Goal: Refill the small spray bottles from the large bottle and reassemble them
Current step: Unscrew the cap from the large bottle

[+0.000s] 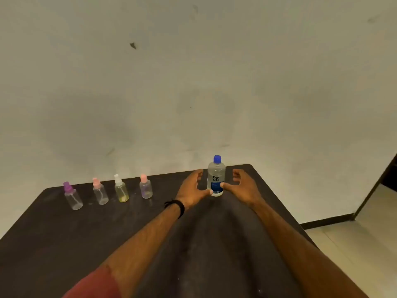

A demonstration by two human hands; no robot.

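A large clear bottle (216, 177) with a blue cap and blue label stands upright near the far edge of the dark table (86, 237). My left hand (192, 188) is just left of it and my right hand (241, 186) just right, fingers spread; both thumbs touch its lower part. Left of them stands a row of small clear spray bottles, all capped: one with a purple top (72, 196), one with a pink top (100, 192), one with a white top and yellowish liquid (121, 189), and another with a pink top (146, 187).
A bare grey wall (193, 82) rises right behind the table. The table's right edge drops to a pale tiled floor (352, 239) with a dark skirting line. A black band sits on my left wrist.
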